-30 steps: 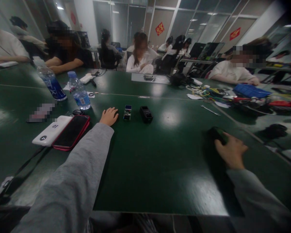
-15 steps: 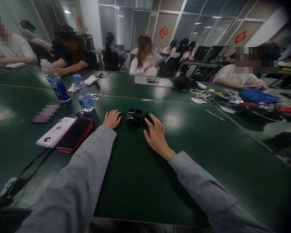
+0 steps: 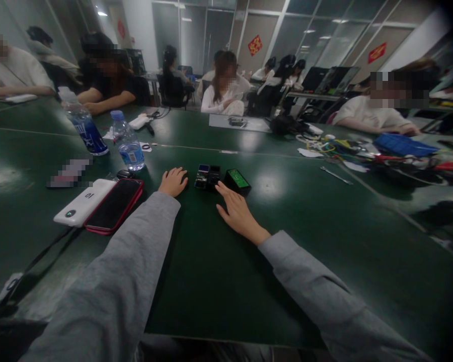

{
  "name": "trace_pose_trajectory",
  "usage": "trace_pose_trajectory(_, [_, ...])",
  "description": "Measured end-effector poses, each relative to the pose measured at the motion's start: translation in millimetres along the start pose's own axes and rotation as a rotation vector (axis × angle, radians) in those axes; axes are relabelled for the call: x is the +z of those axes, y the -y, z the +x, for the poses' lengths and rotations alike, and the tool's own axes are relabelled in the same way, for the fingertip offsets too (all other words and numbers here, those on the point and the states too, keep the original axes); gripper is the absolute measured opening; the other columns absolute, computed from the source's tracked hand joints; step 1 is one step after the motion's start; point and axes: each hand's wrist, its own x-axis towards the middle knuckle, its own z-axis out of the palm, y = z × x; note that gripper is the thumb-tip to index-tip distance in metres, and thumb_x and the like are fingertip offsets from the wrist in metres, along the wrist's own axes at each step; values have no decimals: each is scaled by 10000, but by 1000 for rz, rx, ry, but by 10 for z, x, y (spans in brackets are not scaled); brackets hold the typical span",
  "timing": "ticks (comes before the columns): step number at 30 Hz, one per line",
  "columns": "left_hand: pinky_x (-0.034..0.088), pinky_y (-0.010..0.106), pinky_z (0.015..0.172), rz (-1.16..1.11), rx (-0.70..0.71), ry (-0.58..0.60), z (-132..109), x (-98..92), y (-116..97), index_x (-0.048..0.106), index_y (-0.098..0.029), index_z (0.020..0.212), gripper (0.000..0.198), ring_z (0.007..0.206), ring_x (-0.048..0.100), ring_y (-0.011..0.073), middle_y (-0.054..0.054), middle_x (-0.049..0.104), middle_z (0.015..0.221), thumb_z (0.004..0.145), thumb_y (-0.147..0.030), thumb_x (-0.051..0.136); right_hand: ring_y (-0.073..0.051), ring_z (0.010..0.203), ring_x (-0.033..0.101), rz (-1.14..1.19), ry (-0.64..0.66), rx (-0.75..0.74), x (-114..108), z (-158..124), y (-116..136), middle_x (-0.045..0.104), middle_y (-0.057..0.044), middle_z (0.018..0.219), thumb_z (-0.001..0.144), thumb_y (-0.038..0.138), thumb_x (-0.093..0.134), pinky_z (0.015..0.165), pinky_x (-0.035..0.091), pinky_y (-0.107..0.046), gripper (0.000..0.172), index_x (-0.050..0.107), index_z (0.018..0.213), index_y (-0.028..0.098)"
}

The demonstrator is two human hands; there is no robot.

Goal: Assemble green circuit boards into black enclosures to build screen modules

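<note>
Left hand: my left hand (image 3: 173, 182) lies palm down on the table, fingers loosely curled. The fingertips are just beside the left end of the row of parts. I cannot tell whether anything sits under the palm.
Row of parts: a small circuit board (image 3: 201, 176) with a blue top, a black module (image 3: 213, 177) touching its right side, then a green-topped box (image 3: 237, 180) just beside that.
Right hand: my right hand (image 3: 237, 213) is flat and spread wide, holding nothing. The index fingertip is at the near edge of the gap between the black module and the green-topped box.
Step in hand: as I judge it, lining up the three small parts, with both hands bracketing the row.
Next move: any nudge or pick here calls for fingertips only and a light touch, since the parts are small and packed close.
Surface: a dark green table (image 3: 219, 281), glossy under the ceiling lights. From the left it carries two water bottles (image 3: 128, 143), a white power bank (image 3: 83, 202) touching a phone in a red case (image 3: 115, 203), a slim metal tool (image 3: 335, 175) and, far right, tangled cables by a blue tray (image 3: 402, 145).
Room: other people sit along the far side at their own work. Behind them are glass partitions with red ornaments (image 3: 255, 45).
</note>
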Motion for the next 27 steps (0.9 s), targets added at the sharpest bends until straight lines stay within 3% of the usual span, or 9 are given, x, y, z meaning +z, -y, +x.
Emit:
trace_pose_trajectory(5, [256,525,1156,4,-1,5,-10,-15,-5,450,-250,1398,496,1414,324,258,60,401,1522,966,-444,304,-301,1238,435,-74,-88,83,15,-17,-8,402,-140,1396,953,335,442,972,446,-495,554,279,1471,222])
trace_pose_trajectory(13, [265,523,1151,10,1,0,-29,-42,-28,459,-235,1389,491,1403,337,265,64,412,1513,963,-432,314,-307,1139,469,-85,-136,73,29,-5,-63,412,-145,1240,931,401,506,889,503,-480,471,412,1363,240])
trace_pose_trajectory(20, [264,511,1153,14,0,12,-30,-58,-45,453,-224,1395,501,1405,333,260,66,410,1515,962,-432,312,-261,1046,530,4,-248,103,-3,-1,-46,481,-124,1145,897,268,509,863,514,-422,253,501,1136,185])
trace_pose_trajectory(27, [273,517,1147,13,4,8,-7,-12,-9,446,-237,1398,505,1407,329,261,59,406,1518,964,-447,296,-215,910,565,218,-326,215,-19,-10,-63,543,-90,1023,887,337,522,773,499,-365,220,511,1047,187])
